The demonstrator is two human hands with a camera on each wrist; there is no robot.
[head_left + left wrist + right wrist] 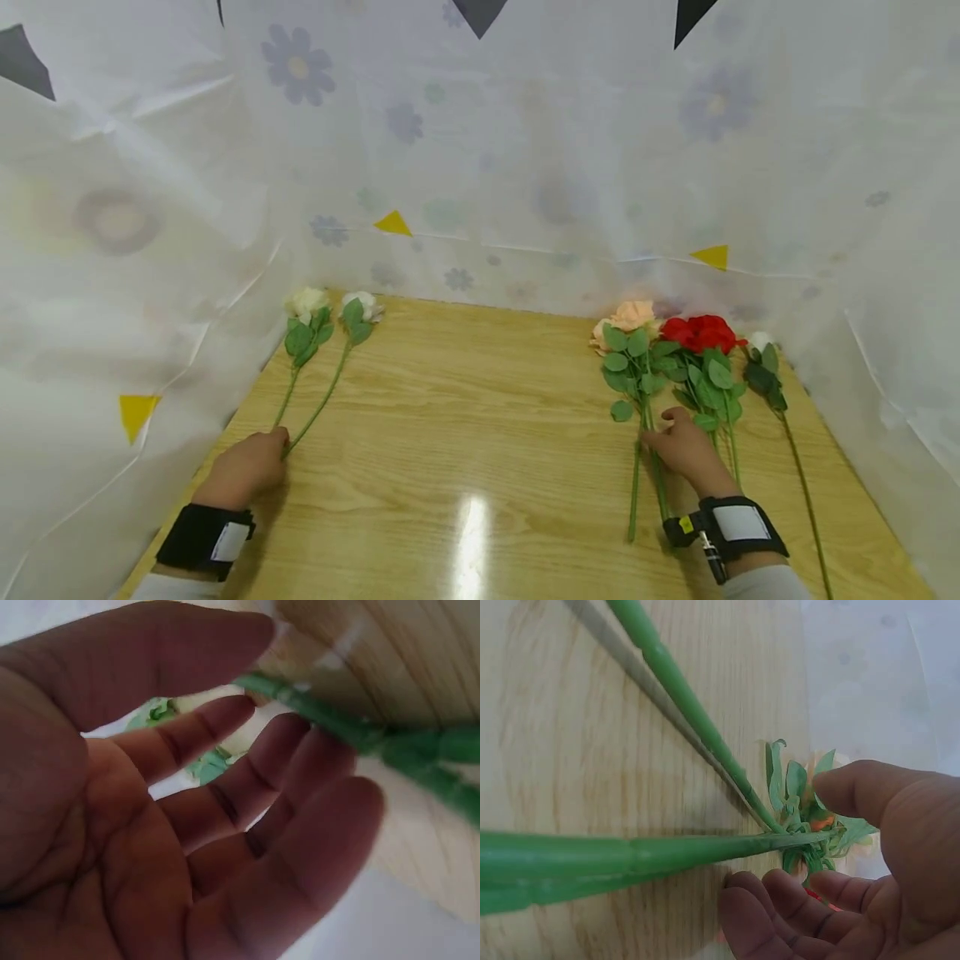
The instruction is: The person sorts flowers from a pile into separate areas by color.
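Note:
At the left of the head view lie a cream rose [306,302] and a white rose [366,305], both with green leaves. My left hand [247,468] is at the lower ends of their stems. In the left wrist view the fingertips are right at a green stem [435,746], with a gap between thumb and fingers. On the right, peach roses [632,314] lie beside red roses [701,333]. My right hand [688,450] is over the peach roses' stems, thumb and fingers apart. The right wrist view shows those stems [562,859] running past the relaxed fingers.
A single white rose [761,340] with a long stem lies along the right side of the wooden table [465,400]. White flower-printed sheeting [510,167] encloses the back and both sides, with yellow triangles [393,223] on it.

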